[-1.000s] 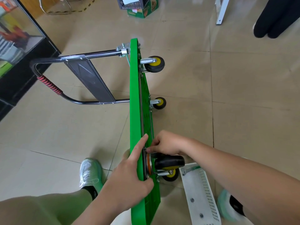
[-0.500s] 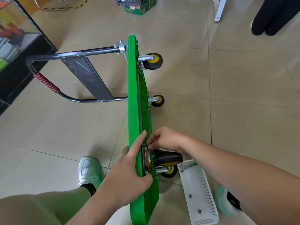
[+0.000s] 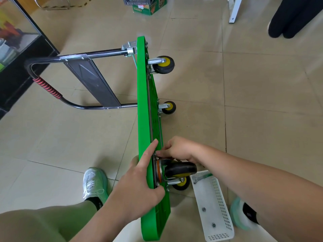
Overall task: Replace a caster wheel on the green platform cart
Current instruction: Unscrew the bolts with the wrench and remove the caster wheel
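The green platform cart (image 3: 142,105) stands on its long edge on the floor, underside facing right. My left hand (image 3: 138,184) grips the deck's edge, forefinger stretched along it and thumb on the underside. A black caster wheel (image 3: 180,169) with an orange ring at its mount sits against the underside near me. My right hand (image 3: 176,149) pinches something small at the top of that caster's mounting plate; what it is stays hidden under my fingers. A second near caster (image 3: 181,184) shows just below.
Two more yellow-hubbed casters (image 3: 164,64) (image 3: 168,107) sit at the cart's far end, where the folded black handle (image 3: 47,88) lies to the left. A white perforated tray (image 3: 213,206) with bolts lies on the floor at right. My shoes flank the cart. A black cabinet stands left.
Both hands keep their places on the cart and caster; my right fingers shift slightly at the mounting plate. The view has drifted a little.
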Demonstrator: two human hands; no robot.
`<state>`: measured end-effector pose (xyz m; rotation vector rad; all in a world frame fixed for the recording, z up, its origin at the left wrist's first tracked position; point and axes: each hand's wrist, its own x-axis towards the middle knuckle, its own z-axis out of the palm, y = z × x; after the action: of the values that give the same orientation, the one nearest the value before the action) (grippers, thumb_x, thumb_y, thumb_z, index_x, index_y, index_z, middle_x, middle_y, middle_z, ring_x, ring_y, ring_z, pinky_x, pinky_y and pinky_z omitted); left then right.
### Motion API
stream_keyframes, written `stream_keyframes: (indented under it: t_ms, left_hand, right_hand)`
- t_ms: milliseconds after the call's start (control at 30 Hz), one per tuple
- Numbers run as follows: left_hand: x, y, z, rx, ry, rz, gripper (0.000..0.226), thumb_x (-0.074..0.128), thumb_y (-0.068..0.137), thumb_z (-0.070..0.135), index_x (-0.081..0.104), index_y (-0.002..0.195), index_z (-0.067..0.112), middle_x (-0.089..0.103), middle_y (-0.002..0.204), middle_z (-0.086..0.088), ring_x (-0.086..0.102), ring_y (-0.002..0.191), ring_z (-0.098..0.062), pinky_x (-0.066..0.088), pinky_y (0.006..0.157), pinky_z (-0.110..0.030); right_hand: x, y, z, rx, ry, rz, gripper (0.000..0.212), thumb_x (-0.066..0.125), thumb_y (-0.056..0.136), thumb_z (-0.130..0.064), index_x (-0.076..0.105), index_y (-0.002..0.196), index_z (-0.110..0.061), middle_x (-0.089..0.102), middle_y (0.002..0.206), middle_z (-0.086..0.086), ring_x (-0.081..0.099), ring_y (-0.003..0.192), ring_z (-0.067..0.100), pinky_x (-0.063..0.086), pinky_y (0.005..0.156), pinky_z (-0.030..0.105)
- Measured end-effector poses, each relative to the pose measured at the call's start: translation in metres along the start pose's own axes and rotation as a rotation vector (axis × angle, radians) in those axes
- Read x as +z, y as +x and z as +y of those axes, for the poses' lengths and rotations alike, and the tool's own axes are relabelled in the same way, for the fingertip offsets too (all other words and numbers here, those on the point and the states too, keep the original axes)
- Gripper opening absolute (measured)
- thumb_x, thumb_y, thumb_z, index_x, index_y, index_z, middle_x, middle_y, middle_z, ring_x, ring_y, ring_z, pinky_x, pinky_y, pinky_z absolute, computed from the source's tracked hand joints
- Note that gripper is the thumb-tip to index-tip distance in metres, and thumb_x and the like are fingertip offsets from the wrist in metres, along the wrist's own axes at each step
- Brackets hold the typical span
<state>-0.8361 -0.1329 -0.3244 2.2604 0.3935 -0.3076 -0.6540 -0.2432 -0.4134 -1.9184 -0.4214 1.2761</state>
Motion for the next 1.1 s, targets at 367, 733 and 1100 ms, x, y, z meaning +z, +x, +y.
stream_keyframes:
  t_ms: [367, 733, 1100]
  left_hand:
    - [-0.0002, -0.0001, -0.0004, 0.002, -0.009, 0.003, 0.114, 0.071, 0.076, 0.024, -0.001, 0.139, 0.085, 0.046, 0.132, 0.017, 0.071, 0.078, -0.013, 0.055, 0.065, -0.023]
    - [-0.0011, 0.0001, 0.0006, 0.014, -0.011, 0.000, 0.113, 0.071, 0.075, 0.027, -0.003, 0.140, 0.085, 0.047, 0.128, 0.020, 0.068, 0.083, -0.003, 0.057, 0.074, -0.024]
    - [-0.0005, 0.0003, -0.0006, 0.008, -0.006, 0.004, 0.113, 0.070, 0.075, 0.027, -0.002, 0.140, 0.085, 0.048, 0.122, 0.019, 0.069, 0.078, -0.007, 0.054, 0.068, -0.022]
  right_hand:
    - [0.0032, -0.0003, 0.0005, -0.019, -0.067, -0.045, 0.019, 0.074, 0.086, -0.051, 0.076, 0.084, -0.032, 0.078, 0.087, -0.006, 0.073, 0.088, 0.018, 0.059, 0.088, 0.037]
    - [0.0014, -0.0060, -0.0016, 0.107, 0.185, -0.104, 0.040, 0.077, 0.087, -0.042, 0.075, 0.107, -0.008, 0.077, 0.103, 0.013, 0.073, 0.099, 0.033, 0.057, 0.096, 0.050]
    - [0.0025, -0.0041, 0.0043, -0.040, 0.101, -0.062, 0.010, 0.082, 0.083, -0.032, 0.078, 0.090, -0.027, 0.078, 0.095, 0.002, 0.074, 0.090, 0.020, 0.060, 0.091, 0.041]
